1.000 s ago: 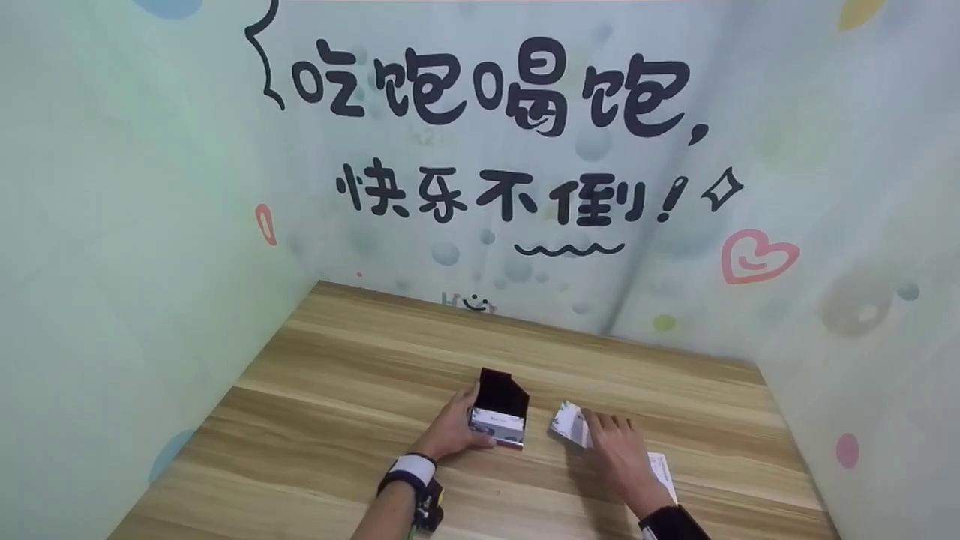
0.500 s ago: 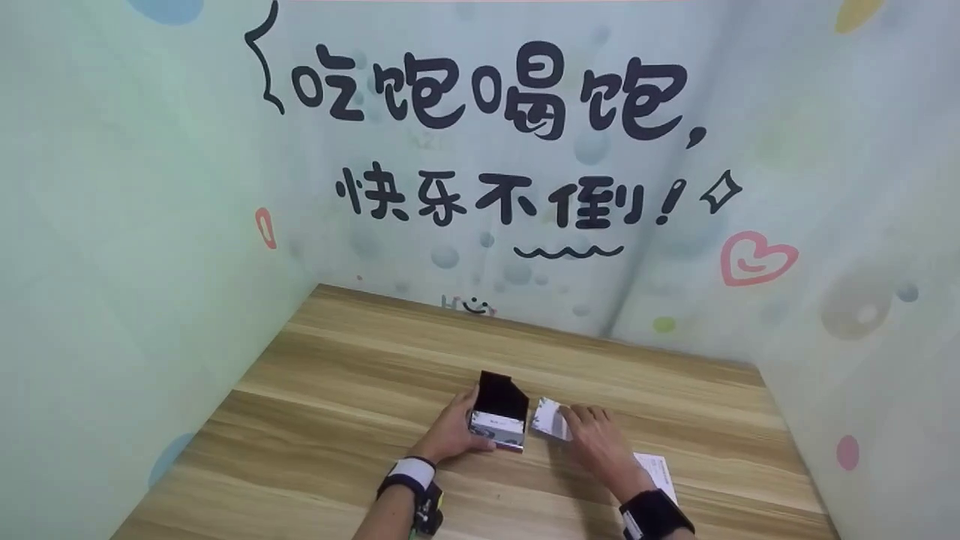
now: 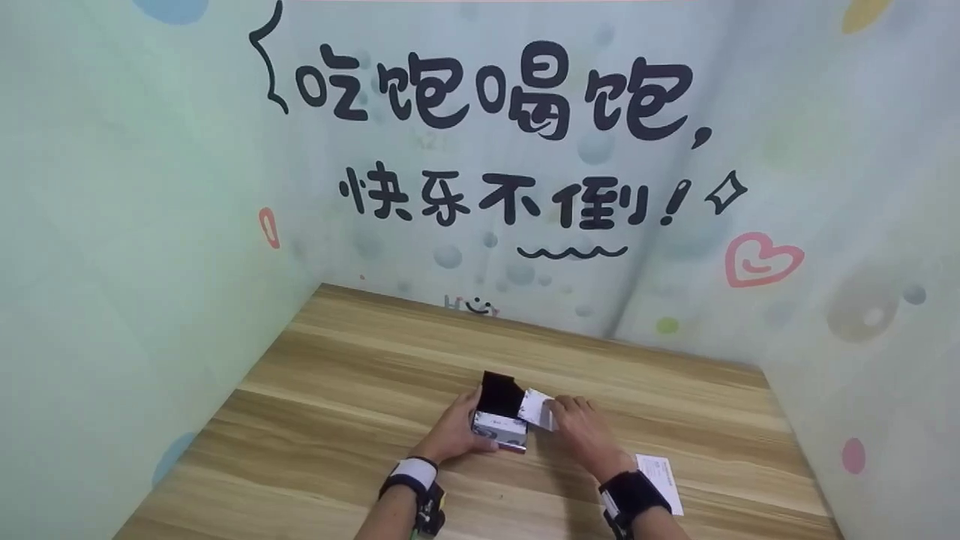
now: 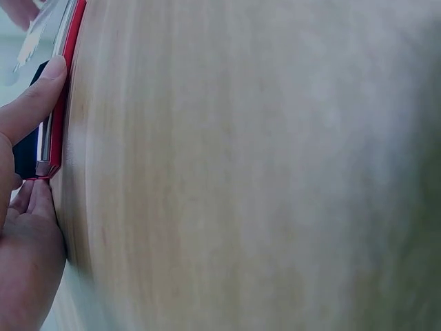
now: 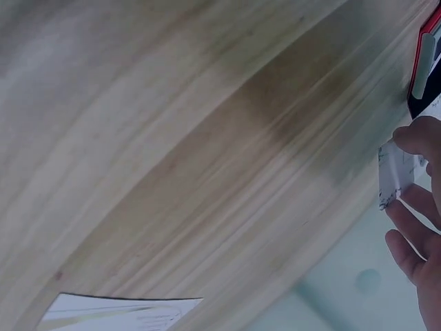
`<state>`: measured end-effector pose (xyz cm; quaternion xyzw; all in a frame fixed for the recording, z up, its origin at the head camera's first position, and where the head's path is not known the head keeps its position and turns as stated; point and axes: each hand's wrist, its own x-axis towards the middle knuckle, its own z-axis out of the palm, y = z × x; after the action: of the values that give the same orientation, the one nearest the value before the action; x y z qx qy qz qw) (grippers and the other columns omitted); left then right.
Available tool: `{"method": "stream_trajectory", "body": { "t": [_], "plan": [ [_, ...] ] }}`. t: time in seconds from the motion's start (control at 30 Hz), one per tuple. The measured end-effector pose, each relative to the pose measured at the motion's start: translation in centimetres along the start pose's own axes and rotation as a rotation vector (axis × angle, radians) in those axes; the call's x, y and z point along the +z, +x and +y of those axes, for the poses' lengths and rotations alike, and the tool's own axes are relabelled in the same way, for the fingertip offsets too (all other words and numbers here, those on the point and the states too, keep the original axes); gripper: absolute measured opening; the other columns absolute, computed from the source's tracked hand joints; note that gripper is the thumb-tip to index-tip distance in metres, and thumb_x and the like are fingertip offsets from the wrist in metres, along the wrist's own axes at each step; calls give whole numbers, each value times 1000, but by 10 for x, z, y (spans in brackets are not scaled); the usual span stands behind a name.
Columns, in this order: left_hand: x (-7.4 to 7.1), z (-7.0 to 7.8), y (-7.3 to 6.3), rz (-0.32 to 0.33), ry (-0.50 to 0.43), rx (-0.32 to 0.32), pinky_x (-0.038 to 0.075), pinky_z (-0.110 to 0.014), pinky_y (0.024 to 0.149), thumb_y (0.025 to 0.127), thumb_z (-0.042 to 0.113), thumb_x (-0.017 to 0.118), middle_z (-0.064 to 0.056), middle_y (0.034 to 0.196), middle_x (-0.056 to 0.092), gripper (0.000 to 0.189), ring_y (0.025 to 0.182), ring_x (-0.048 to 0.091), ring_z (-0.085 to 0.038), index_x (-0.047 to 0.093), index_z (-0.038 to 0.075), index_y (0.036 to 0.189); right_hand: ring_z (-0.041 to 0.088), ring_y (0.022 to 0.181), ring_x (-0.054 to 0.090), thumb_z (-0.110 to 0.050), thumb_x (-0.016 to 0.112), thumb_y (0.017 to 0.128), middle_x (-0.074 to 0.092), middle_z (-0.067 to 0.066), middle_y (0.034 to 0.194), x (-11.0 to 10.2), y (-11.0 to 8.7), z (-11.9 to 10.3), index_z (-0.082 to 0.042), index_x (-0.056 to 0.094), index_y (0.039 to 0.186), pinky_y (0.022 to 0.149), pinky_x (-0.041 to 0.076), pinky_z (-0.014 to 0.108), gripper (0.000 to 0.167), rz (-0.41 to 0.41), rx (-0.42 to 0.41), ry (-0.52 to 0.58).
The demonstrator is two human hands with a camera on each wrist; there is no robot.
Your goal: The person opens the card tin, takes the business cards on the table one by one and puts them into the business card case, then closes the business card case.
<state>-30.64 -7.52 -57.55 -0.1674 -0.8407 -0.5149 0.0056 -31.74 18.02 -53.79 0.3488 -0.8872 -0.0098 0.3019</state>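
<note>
My left hand grips an open business card case, dark inside and red along its outer edge. The case's lid stands raised at the far side, and a printed white-and-grey card lies in the near part. In the left wrist view the thumb presses on the silvery edge of the case, with fingers behind it. Between thumb and fingers my right hand pinches a white business card. That card's left corner overlaps the right edge of the case in the head view.
Another white card lies flat on the wood-grain table, right of my right wrist. A printed wall with large black lettering rises behind the table, and plain pale walls stand at both sides.
My right hand has moved left with the pinched card, from well apart to the right edge of the case. More of the card on the table shows. The left hand has stayed put.
</note>
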Motion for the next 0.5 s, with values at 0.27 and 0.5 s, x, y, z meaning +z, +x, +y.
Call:
{"method": "stream_trajectory", "body": {
  "t": [0.27,0.5],
  "plan": [
    [-1,3,1,9,-18,12,26,-59,121,66,10,90,-32,150,41,111,141,38,-47,25,-8,154,29,89,64,-4,78,69,69,11,101,6,19,-14,-5,67,102,76,54,40,35,-8,-30,-24],
    [0,-3,3,12,-42,50,30,-57,120,64,10,92,-28,148,46,111,137,43,-43,30,-4,154,25,91,65,-5,70,73,69,8,104,10,28,-30,-9,67,109,79,54,37,37,-106,-34,-115]
  ]
}}
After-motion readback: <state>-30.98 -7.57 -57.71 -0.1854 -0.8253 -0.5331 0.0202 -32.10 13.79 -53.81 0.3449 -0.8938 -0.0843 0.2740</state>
